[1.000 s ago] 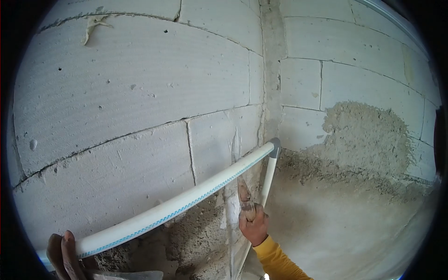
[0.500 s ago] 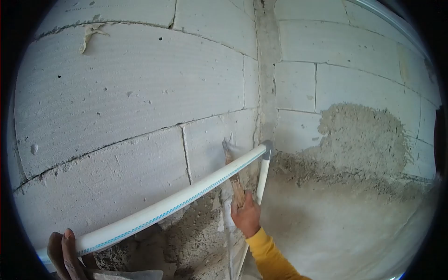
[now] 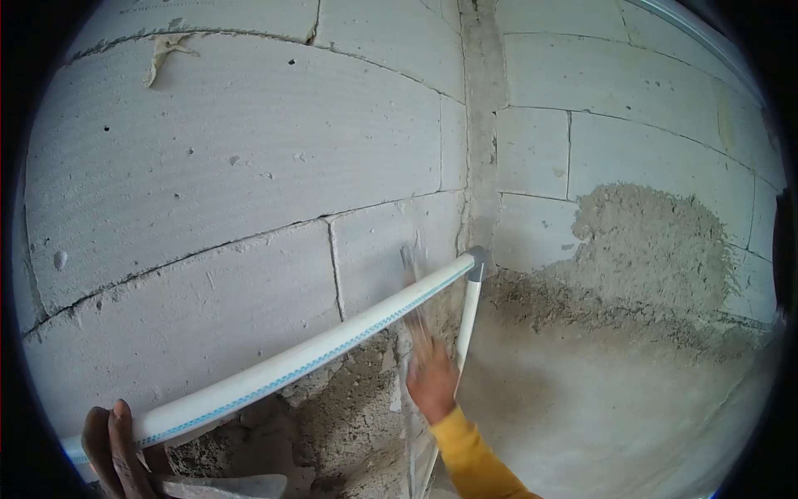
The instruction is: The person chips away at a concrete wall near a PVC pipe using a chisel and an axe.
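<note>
My left hand [image 3: 120,449] is closed round the lower left end of a white plastic pipe [image 3: 307,366] with a blue printed stripe. The pipe slants up to a grey elbow [image 3: 476,263] near the wall corner, where a thinner-looking white pipe [image 3: 467,328] runs down. My right hand [image 3: 433,382], in a yellow sleeve, grips the wooden handle of a hammer [image 3: 421,334]. Motion smears the hammer; its handle passes behind the long pipe and its upper end shows blurred against the block wall. Below my left hand lies a flat grey blade-shaped piece [image 3: 224,486].
Pale block walls [image 3: 208,150] meet at a mortared corner [image 3: 482,166]. Rough grey mortar [image 3: 657,245] covers part of the right wall above a smoother rendered surface [image 3: 573,416]. Under the long pipe, the left wall is broken and rough [image 3: 345,416].
My right hand has shifted slightly left with the hammer, which is more blurred now. My left hand keeps its hold on the pipe, and the camera view has moved a little.
</note>
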`<state>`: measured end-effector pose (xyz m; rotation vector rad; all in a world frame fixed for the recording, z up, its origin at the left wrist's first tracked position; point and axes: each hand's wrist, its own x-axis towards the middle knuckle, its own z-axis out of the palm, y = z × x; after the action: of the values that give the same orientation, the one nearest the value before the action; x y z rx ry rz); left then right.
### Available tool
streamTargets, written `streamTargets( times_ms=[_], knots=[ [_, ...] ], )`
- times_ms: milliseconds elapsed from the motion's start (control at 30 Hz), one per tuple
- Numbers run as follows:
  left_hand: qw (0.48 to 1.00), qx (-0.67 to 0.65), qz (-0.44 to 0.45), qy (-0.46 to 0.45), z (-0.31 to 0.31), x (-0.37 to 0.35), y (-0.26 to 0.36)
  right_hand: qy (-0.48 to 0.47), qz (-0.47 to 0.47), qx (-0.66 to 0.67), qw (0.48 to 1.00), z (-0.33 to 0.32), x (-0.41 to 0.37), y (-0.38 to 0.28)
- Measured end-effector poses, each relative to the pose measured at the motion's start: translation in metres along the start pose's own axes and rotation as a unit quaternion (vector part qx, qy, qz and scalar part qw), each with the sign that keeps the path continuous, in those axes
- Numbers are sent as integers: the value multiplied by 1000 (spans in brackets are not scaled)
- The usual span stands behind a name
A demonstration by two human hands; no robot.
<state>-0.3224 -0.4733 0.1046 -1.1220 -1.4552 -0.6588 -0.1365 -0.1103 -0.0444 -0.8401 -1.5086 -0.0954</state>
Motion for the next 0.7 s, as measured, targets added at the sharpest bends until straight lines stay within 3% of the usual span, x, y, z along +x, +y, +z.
streamTargets(
  times_ms=[100,200,233,333,367,467,600,700],
  knots=[
    [1000,-5,27,8,-2,8,3,-19,10,-63,998,9,15,-11],
    [999,-19,-12,-35,-2,-6,-3,-25,36,-4,999,-5,5,-10],
    [998,-26,-34,-46,1,-11,-5,21,-31,46,998,-8,1,-9],
    [999,14,-39,-35,4,-13,-3,-22,9,-61,998,10,17,-3],
    [998,14,-32,-44,4,-12,-5,-62,73,-44,994,11,22,-13],
    [998,-11,-39,-49,3,-10,-6,-12,32,-27,999,7,15,-7],
    [998,6,-65,-25,7,-15,-6,-30,46,-5,998,-2,5,-10],
    [997,7,-72,-23,13,-14,-5,-41,35,-75,996,15,18,-11]
  ],
)
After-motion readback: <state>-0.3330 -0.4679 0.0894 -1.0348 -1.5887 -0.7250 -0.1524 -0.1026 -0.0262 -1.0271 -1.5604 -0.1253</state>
